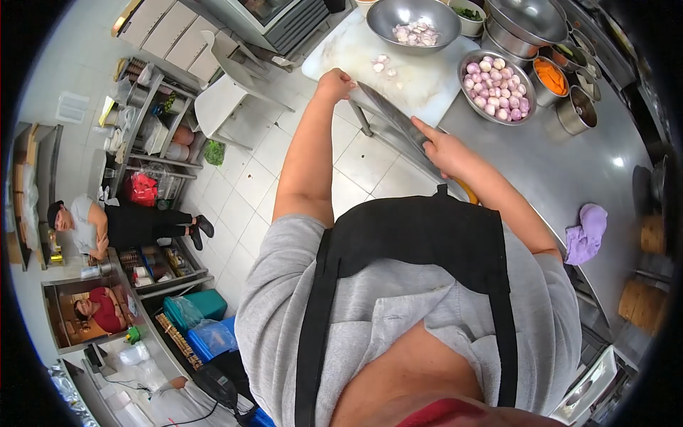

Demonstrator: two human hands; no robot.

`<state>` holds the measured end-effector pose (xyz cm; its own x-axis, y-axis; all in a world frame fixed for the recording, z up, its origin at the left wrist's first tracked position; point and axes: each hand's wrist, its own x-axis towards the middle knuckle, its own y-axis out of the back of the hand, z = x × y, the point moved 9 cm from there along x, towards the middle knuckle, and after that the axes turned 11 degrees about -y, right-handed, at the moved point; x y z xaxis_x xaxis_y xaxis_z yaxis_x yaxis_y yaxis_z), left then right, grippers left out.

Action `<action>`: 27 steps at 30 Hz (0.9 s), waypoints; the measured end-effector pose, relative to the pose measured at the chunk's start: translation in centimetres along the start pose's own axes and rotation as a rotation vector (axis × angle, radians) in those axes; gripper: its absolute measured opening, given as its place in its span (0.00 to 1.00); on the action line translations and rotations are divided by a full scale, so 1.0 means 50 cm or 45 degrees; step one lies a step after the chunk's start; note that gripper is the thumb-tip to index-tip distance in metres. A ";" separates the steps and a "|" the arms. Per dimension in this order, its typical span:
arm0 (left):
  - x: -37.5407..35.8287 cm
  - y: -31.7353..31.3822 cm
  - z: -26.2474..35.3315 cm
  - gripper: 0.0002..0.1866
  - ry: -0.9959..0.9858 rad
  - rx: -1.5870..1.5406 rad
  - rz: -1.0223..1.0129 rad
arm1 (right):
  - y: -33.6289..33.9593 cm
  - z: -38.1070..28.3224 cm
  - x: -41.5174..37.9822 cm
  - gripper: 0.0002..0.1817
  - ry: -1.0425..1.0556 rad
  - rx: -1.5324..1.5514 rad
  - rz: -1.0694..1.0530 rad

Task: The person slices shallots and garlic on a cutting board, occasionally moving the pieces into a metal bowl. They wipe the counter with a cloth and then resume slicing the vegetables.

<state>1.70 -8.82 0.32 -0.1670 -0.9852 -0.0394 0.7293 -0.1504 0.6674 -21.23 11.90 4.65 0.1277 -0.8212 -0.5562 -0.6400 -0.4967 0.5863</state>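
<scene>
My right hand (447, 148) is closed round the handle of a large kitchen knife (388, 110), index finger stretched along it. The blade points away to the left, at the near edge of a white cutting board (341, 53). Close to the knife's tip is my left hand (336, 87), fingers pinched together; what they hold, if anything, is too small to make out. Several cut shallot pieces (382, 65) lie on the board. Sliced shallots (417, 33) fill part of a metal bowl (380, 21) behind them. Whole peeled shallots (496, 89) fill another bowl (466, 107) at the right.
Orange carrot pieces (550, 76) sit in a metal container beside an upright metal pot (576, 114). A purple cloth (586, 233) lies at the steel counter's (541, 164) edge. A white chair (228, 92) stands left. One person (92, 224) leans by the shelves.
</scene>
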 end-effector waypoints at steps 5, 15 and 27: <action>0.018 -0.005 -0.003 0.13 -0.095 0.233 0.018 | 0.043 0.039 0.025 0.31 -0.055 0.103 0.143; 0.030 -0.034 0.038 0.10 -0.323 -0.009 -0.163 | -0.022 0.044 0.032 0.30 -0.001 0.779 -0.325; 0.067 -0.046 0.032 0.17 -0.149 0.289 -0.384 | -0.058 0.069 0.047 0.30 0.008 1.011 -0.381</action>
<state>-1.60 -11.62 -0.13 -0.4358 -0.8814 -0.1825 0.4730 -0.3967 0.7867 -21.68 12.36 -0.39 0.3793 -0.6894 -0.6171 -0.9203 -0.3505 -0.1740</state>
